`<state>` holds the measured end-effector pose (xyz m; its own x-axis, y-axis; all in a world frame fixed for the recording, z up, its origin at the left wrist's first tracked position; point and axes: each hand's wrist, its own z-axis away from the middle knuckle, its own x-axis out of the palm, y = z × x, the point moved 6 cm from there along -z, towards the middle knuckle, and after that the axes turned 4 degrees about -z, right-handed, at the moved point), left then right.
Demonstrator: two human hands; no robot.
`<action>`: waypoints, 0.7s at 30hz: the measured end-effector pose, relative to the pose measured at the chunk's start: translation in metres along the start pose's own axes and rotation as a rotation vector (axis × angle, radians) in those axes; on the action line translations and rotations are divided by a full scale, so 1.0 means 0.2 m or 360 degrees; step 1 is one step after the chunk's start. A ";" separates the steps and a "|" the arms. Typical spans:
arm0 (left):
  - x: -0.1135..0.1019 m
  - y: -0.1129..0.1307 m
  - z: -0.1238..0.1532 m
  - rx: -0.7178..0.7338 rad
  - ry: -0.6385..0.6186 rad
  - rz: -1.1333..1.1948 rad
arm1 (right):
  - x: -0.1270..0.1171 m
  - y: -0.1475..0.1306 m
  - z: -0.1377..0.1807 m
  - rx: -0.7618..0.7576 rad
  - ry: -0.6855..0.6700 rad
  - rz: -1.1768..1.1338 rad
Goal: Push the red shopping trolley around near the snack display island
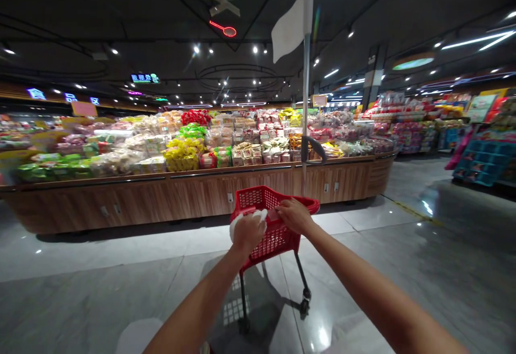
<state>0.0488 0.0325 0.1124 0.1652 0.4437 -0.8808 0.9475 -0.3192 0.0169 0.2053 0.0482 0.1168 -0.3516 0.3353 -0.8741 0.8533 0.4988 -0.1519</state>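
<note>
A small red shopping cart (258, 199) with a mesh basket stands on the tiled floor right in front of me. My left hand (248, 231) is closed on its near rim, with a white cloth or tissue (261, 215) bunched under the fingers. My right hand (294, 215) rests closed on the cart's near rim a little to the right. A metal pole (305, 101) rises from the cart's right side, carrying a white flag (293, 20) at its top and a grey hook-like handle halfway up.
A long curved wooden display counter (193, 187) piled with packaged snacks runs across just beyond the cart. More shelves of goods (407, 128) and a blue rack (487, 155) stand at the right. Glossy tiled floor (403, 246) stretches to the right.
</note>
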 end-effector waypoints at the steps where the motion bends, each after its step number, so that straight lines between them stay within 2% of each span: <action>1: 0.00 0.04 -0.02 0.0044 -0.0025 0.0091 | 0.03 -0.05 -0.02 0.0008 -0.0005 -0.0038; 3: 0.02 0.07 -0.05 0.0145 -0.0061 0.0270 | 0.09 -0.10 -0.05 0.0123 0.0032 -0.0090; 5: 0.04 0.02 -0.07 0.0202 -0.0039 0.0398 | 0.12 -0.10 -0.06 0.0245 0.0118 -0.0120; 9: 0.11 -0.24 -0.05 0.0213 0.0114 0.0476 | 0.11 0.01 -0.05 0.0347 0.0118 -0.0236; 12: 0.20 -0.45 -0.03 0.0136 0.0050 0.0416 | 0.09 0.06 -0.03 0.0116 0.0097 -0.0341; 14: 0.22 -0.50 -0.03 0.0093 0.0016 0.0403 | 0.08 0.06 -0.01 -0.0078 0.0121 -0.0434; 17: 0.15 -0.41 -0.05 0.0126 0.0226 0.0535 | 0.07 0.08 0.02 -0.0221 0.0202 -0.0560; 19: 0.08 -0.27 -0.05 0.0172 0.0391 0.0621 | 0.06 0.12 0.03 -0.0246 0.0239 -0.0635; 21: 0.06 -0.09 -0.03 0.0295 0.0401 0.0653 | 0.05 0.16 0.03 -0.0241 0.0250 -0.0715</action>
<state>0.0362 0.0493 0.1045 0.5958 0.4311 -0.6776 0.7300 -0.6425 0.2330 0.2318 0.0630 0.1002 -0.7353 0.1714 -0.6557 0.5429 0.7281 -0.4184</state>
